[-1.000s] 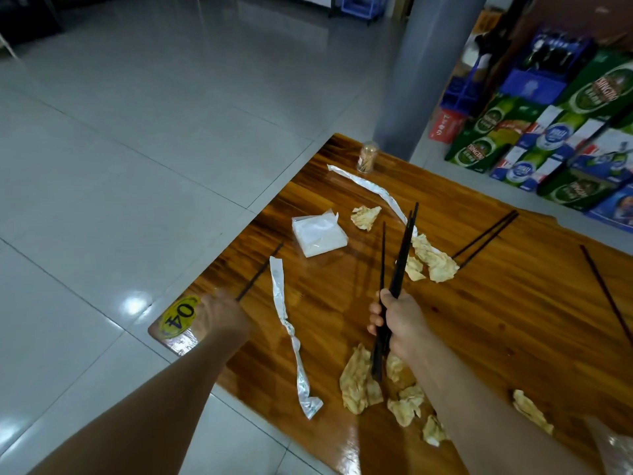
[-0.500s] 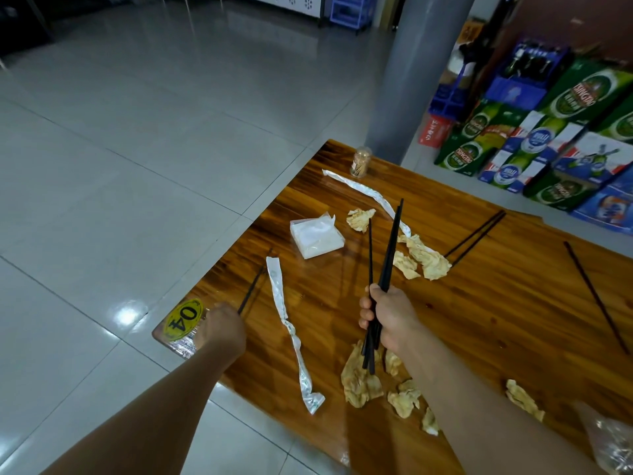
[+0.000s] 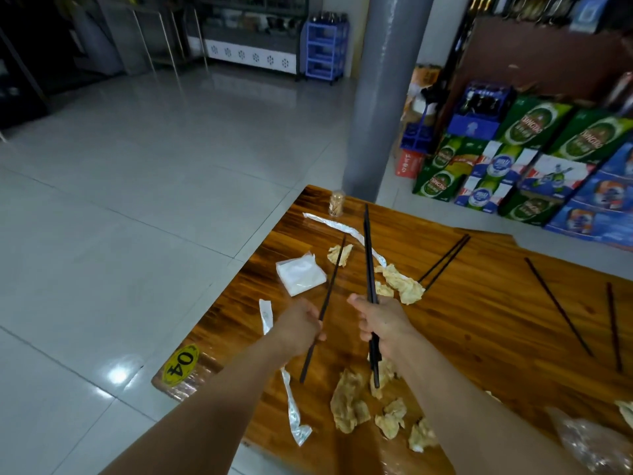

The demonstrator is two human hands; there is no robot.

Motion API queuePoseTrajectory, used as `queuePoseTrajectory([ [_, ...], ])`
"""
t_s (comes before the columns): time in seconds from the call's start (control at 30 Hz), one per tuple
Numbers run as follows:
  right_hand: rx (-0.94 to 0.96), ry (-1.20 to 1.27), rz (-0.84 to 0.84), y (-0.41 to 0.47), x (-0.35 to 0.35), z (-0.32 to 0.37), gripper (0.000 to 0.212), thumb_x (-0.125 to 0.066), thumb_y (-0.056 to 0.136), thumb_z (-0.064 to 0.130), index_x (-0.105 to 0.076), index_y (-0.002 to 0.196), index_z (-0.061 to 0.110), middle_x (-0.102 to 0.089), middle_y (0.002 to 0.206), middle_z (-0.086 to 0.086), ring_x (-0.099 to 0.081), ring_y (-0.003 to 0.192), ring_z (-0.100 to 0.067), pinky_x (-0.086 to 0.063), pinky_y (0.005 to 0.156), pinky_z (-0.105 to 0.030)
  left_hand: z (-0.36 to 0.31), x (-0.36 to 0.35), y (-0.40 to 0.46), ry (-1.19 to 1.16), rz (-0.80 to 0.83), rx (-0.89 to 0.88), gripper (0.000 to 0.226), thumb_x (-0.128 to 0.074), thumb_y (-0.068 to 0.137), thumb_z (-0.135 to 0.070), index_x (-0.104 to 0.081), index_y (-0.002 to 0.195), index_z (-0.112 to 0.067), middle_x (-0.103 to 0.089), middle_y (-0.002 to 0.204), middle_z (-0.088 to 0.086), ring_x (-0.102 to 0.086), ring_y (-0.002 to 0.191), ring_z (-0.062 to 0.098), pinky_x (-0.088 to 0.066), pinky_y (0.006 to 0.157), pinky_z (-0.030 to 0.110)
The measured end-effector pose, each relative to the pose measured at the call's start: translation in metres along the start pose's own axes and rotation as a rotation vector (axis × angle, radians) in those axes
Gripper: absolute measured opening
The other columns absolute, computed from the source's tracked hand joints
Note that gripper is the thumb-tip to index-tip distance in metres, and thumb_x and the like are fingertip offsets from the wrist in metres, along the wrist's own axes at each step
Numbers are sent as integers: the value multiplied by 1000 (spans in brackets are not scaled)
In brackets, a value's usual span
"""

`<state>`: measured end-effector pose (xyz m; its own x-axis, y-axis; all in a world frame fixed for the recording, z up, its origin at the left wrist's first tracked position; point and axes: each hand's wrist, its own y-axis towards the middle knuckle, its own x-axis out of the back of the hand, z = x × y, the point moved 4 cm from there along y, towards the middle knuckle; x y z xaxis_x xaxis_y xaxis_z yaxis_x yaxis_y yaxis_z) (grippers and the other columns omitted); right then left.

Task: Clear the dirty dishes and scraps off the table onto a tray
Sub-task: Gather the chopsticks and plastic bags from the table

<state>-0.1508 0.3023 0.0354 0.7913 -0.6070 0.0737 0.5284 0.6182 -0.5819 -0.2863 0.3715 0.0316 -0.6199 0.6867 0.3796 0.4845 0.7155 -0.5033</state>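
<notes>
Left hand (image 3: pixel 301 325): grips single black chopstick (image 3: pixel 329 293), raised above wooden table (image 3: pixel 479 303). Right hand (image 3: pixel 383 322): clenched round bundled chopsticks (image 3: pixel 369 269), upright, just beside. Crumpled napkins (image 3: pixel 349 402) lie beneath.

Place: a small eatery or drinks shop is showing here.
Stock: cartons of Tsingtao beer (image 3: pixel 534 123) are sitting stacked on the floor beside blue beer cartons (image 3: pixel 596 197).
Seating: a wooden counter (image 3: pixel 479 303) is carrying a yellow "04" number sticker (image 3: pixel 180 365) and a toothpick jar (image 3: pixel 336 203).
Leftovers: crumpled napkins (image 3: pixel 349 402) and black chopsticks (image 3: pixel 443 258) are lying on it.
Floor: glossy tiles (image 3: pixel 137 200) are reflecting light.
</notes>
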Motion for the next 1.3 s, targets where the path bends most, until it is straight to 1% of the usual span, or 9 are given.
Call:
queuePoseTrajectory([
  [0.07, 7, 27, -26, 2, 12, 5, 17, -66, 88, 24, -58, 90, 9, -38, 60, 0, -30, 44, -12, -28, 38, -24, -20, -17, -3, -20, 94, -38, 8, -47, 94, -7, -45, 93, -14, -62, 75, 2, -43, 56, 9, -31, 47, 20],
  [0.2, 24, 70, -84, 6, 43, 11, 25, -66, 88, 21, -55, 99, 3, -35, 56, 0, -29, 40, -11, -26, 35, -23, -51, -50, -3, 18, 228, -76, 8, -52, 94, -10, -49, 90, -16, -65, 76, 0, -44, 55, 9, -33, 49, 21],
  [0.37, 36, 110, -206, 27, 109, 15, 23, -55, 95, 24, -54, 82, 6, -37, 56, -2, -29, 42, -15, -26, 39, -26, -90, -98, 15, 25, 287, -80, 7, -50, 95, -11, -54, 91, -13, -62, 76, 0, -51, 55, 9, -41, 52, 20],
  [0.47, 25, 97, -326, 45, 158, 17, 34, -48, 97, 30, -49, 70, 10, -41, 61, -5, -35, 47, -18, -29, 46, -29, -105, -122, 42, 24, 213, -50, 7, -49, 94, -9, -54, 91, -13, -61, 87, 4, -50, 61, 13, -41, 57, 23],
  [0.6, -25, 225, -309, 69, 219, 21, 30, -43, 100, 29, -47, 79, 8, -52, 67, -8, -50, 55, -20, -41, 50, -30, -121, -163, 89, 120, 123, -19, 8, -57, 91, -19, -56, 98, -16, -62, 107, 9, -58, 83, 21, -47, 71, 30],
  [0.77, -19, 212, -296, 109, 284, 25, 29, -43, 100, 30, -49, 80, 9, -39, 56, -2, -32, 43, -15, -31, 44, -27, -154, -216, 147, 433, 50, -34, 43, -59, 91, -30, -50, 128, -10, -58, 125, 10, -56, 114, 26, -46, 87, 29],
  [0.97, -58, 207, -269, 154, 333, 20, 27, -41, 100, 29, -48, 85, 8, -37, 58, -1, -29, 44, -13, -27, 42, -26, -175, -259, 216, 752, -57, -39, 40, -55, 92, -34, -50, 121, -7, -54, 125, 14, -52, 117, 31, -50, 89, 38],
  [1.13, -73, 255, -249, 177, 354, 8, 26, -42, 100, 29, -47, 85, 9, -35, 55, 1, -28, 40, -11, -27, 40, -24, -176, -276, 253, 815, -133, 57, 43, -53, 94, -30, -46, 128, -5, -45, 134, 14, -41, 127, 32, -46, 94, 40],
  [1.3, -73, 271, -263, 183, 363, -2, 26, -43, 100, 30, -46, 83, 10, -34, 53, 2, -28, 39, -10, -27, 40, -24, -167, -288, 267, 854, -201, 33, 34, -55, 93, -20, -47, 123, -5, -54, 124, 15, -51, 117, 30, -50, 85, 38],
])
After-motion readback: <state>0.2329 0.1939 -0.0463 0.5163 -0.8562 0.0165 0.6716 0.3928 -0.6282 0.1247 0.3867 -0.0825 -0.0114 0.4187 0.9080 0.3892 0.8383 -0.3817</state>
